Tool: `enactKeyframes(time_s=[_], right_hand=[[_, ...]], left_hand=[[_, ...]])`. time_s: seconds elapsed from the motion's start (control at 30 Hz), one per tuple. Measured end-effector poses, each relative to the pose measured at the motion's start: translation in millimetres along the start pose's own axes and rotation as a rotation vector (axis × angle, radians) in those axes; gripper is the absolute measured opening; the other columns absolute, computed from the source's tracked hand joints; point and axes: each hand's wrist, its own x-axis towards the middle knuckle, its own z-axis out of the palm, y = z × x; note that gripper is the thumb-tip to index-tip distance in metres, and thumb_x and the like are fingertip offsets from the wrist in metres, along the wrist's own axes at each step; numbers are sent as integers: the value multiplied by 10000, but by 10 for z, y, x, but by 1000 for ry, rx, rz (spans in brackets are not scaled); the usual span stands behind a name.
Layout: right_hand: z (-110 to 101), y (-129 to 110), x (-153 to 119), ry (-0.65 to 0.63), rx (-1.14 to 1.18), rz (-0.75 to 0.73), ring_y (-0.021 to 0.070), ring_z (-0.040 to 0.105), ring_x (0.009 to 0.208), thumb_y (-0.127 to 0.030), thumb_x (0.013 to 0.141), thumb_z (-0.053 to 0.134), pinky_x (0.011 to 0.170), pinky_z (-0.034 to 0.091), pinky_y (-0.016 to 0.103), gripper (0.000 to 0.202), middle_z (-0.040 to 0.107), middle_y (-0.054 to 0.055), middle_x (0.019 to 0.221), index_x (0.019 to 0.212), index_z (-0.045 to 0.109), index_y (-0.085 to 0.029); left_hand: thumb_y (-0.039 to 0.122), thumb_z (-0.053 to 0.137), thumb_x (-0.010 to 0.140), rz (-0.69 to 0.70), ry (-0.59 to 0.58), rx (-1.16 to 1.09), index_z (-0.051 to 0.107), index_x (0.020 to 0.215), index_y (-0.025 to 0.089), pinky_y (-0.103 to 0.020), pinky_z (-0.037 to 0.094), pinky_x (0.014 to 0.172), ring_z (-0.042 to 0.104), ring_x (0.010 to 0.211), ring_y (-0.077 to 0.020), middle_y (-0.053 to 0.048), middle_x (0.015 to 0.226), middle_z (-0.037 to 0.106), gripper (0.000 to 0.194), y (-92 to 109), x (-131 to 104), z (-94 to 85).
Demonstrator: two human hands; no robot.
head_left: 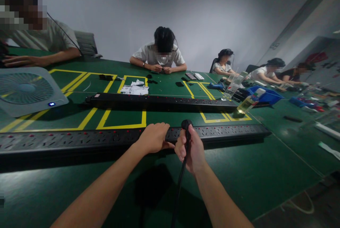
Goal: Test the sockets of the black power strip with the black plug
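Observation:
A long black power strip [87, 138] with rows of sockets and small red switches lies across the green table in front of me. My left hand [154, 137] is wrapped over the strip near its middle, thumb on the near side. Just to the right, my right hand [192, 148] grips a black power plug [187, 124], whose cord [180, 182] hangs down toward me. The plug's head is at the strip's socket face; its pins are hidden, so I cannot tell whether they are in a socket.
A second black power strip [159, 102] lies farther back. A fan [29, 89] stands at left, with paper scraps [135, 89] near the middle. Bottles [248, 103] and a blue bin [265, 96] are at right. Several people [163, 52] sit around the green table [228, 171].

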Motion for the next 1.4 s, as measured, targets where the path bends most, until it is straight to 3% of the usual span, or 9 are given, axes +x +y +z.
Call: enactKeyframes(time_s=[0.27,0.57,1.17,1.4], right_hand=[[-30,18,7,13,103,-57,73,283,235,-536,854,457,271,157,185,441,368,-65,298,570,422,-201],[-37,-31,1,-55,205,-15,59,231,241,-500,868,462,283,146,183,432,344,-74,300,565,439,-194],[-24,-43,-13,-82,225,-5,58,178,250,-475,894,428,301,119,190,430,325,-74,293,573,460,-191],[-25,-44,-25,-75,223,2,56,152,260,-489,889,432,306,121,190,431,310,-81,295,578,458,-191]], left_hand=[[601,563,700,-4,16,27,493,1025,210,-382,433,741,589,941,-297,-89,1029,617,514,-5,20,-2],[639,533,706,11,8,57,485,1015,191,-388,433,695,592,911,-305,-91,994,615,546,-22,29,30],[620,545,714,15,-72,56,459,1049,191,-383,435,742,578,955,-302,-106,1050,599,551,-6,60,-23],[662,525,700,40,-47,63,463,1026,202,-386,437,715,589,926,-303,-95,1021,606,567,-79,37,-17]])
